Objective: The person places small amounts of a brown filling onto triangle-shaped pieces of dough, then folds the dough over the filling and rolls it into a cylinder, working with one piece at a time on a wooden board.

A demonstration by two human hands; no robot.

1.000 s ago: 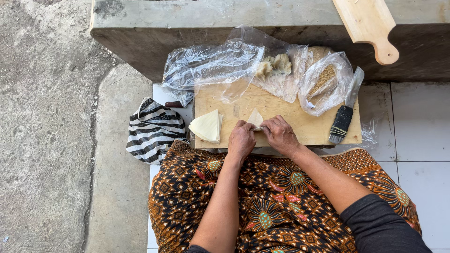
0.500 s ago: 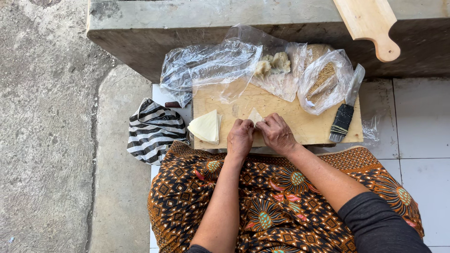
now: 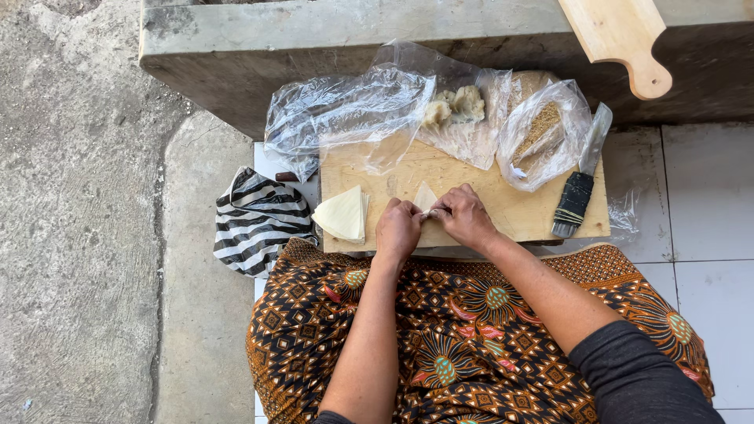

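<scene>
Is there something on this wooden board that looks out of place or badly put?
One thing: the knife with a wrapped black handle lies at the wooden board's right edge, its blade inside a plastic bag. Both hands fold a pale wrapper; nothing looks spilled.

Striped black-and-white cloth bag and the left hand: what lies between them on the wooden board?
Head view: a stack of pale triangular wrapper sheets lies on the wooden board, between the striped black-and-white cloth bag and the left hand.

Both hands (image 3: 432, 224) on pale wrapper (image 3: 425, 196)
</scene>
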